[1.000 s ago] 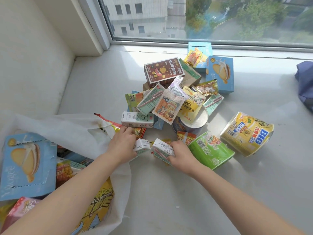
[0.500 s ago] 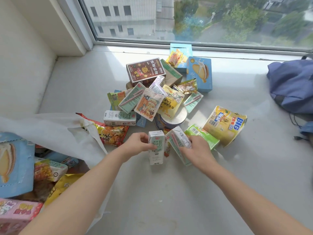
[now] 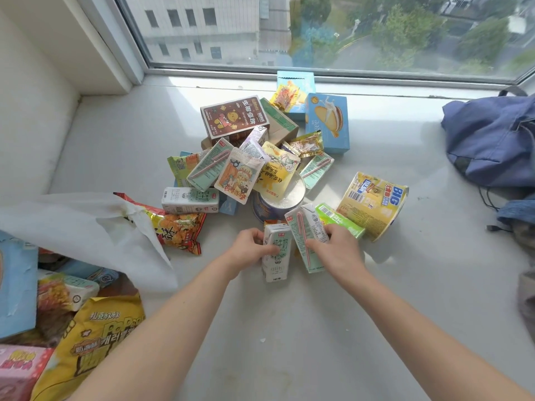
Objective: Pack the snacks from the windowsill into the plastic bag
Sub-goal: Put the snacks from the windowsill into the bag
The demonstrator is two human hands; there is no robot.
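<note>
Upended since a second ago, one milk carton (image 3: pixel 276 261) gripped by the left hand (image 3: pixel 249 251) and a second carton (image 3: pixel 304 227) gripped by the right hand (image 3: pixel 335 253) (seemingly touching) point roughly to twelve o'clock, while the plastic bag (image 3: pixel 86 227) lies at nine o'clock, nearer the left hand.

One head-worn wide-angle camera looks forward and down, seemingly close, across the windowsill (image 3: pixel 289 328) toward the window (image 3: pixel 318 30).
</note>
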